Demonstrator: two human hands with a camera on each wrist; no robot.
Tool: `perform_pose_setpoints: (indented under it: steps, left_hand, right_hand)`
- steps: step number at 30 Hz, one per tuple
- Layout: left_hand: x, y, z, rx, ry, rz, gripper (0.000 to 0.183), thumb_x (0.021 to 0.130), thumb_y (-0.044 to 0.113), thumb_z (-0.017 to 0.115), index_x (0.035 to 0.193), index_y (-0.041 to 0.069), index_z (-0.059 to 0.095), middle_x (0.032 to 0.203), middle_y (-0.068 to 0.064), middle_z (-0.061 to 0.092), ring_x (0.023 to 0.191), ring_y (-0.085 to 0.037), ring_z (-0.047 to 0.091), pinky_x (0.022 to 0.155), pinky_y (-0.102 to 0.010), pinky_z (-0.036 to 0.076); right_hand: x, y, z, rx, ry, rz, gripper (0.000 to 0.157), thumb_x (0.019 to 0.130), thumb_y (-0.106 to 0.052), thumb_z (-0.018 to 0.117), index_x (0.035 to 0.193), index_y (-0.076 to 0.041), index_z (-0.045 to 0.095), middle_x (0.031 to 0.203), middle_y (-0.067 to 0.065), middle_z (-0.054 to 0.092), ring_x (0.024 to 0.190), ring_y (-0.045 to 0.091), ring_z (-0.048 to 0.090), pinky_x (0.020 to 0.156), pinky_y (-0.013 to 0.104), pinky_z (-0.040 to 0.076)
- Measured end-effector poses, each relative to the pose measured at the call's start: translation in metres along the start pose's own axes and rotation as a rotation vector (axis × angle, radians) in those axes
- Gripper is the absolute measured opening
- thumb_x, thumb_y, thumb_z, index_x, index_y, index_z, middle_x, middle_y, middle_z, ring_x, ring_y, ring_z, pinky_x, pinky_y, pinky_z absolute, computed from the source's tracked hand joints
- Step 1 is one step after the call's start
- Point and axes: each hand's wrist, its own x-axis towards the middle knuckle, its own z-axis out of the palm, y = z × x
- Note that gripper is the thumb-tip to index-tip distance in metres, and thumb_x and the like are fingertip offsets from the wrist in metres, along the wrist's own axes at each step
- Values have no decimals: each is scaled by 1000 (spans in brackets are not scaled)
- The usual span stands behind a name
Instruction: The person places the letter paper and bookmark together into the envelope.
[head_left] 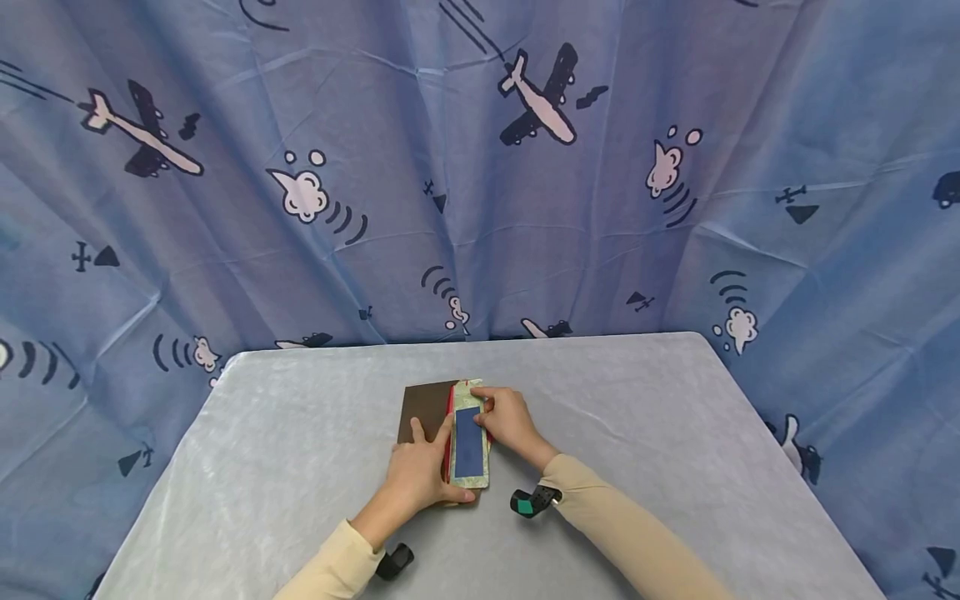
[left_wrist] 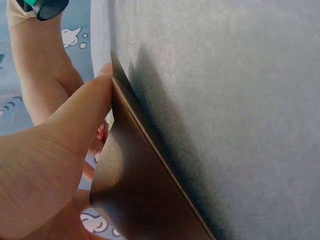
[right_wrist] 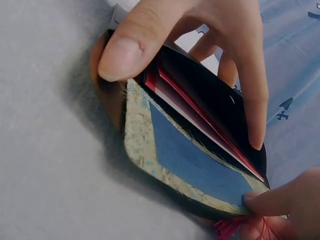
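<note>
A brown folder-like case (head_left: pixel 426 407) stands partly spread on the table, its inside dark. Red-edged pieces (right_wrist: pixel 210 127) show in its opening. Along its right side lies a patterned, pale green bookmark (head_left: pixel 470 482) with a blue panel and a red tassel (right_wrist: pixel 231 227). My left hand (head_left: pixel 416 471) holds the case, with the thumb at the near end and the fingers spread over the left part; in the left wrist view the brown outer side (left_wrist: pixel 145 185) faces the camera. At the far end, my right hand (head_left: pixel 513 421) pinches the bookmark's edge beside the tassel.
A light grey cloth covers the table (head_left: pixel 637 417) on both sides of the case. Behind it hangs a blue curtain (head_left: pixel 375 167) printed with airplanes. Black bands with small devices (head_left: pixel 534 502) sit on both wrists.
</note>
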Motion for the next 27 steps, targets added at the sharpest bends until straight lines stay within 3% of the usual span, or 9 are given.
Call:
perform_pose_setpoints:
  steps: [15, 22, 24, 27]
  left_hand:
    - [0, 2, -2, 6, -12, -8, 126, 53, 68, 87, 154, 13, 36, 141, -47, 39, 98, -52, 66, 91, -64, 48]
    - [1, 0, 0, 11, 7, 2, 126, 52, 68, 87, 153, 13, 36, 140, -48, 40, 98, -52, 66, 89, -65, 49]
    - [1, 0, 0, 16, 13, 4, 126, 52, 69, 87, 153, 13, 37, 140, -47, 41, 97, -52, 66, 88, -65, 49]
    - [-1, 1, -1, 20, 14, 3, 126, 51, 68, 87, 153, 12, 38, 139, -47, 42, 95, -52, 67, 87, -64, 50]
  right_hand:
    - [3, -4, 8, -38, -39, -2, 44, 79, 0, 77, 122, -6, 70, 61, -2, 50, 49, 6, 42, 45, 19, 33]
    - [5, -7, 6, -100, -50, -65, 45, 77, -1, 78, 121, -4, 70, 60, 1, 54, 50, 7, 43, 46, 21, 35]
    - [6, -8, 6, -143, -53, -83, 44, 78, -3, 79, 121, -5, 71, 67, 5, 64, 55, 9, 47, 51, 25, 42]
    - [6, -10, 6, -225, -57, -99, 43, 79, -9, 80, 121, -7, 71, 93, 12, 76, 71, 16, 63, 69, 34, 54]
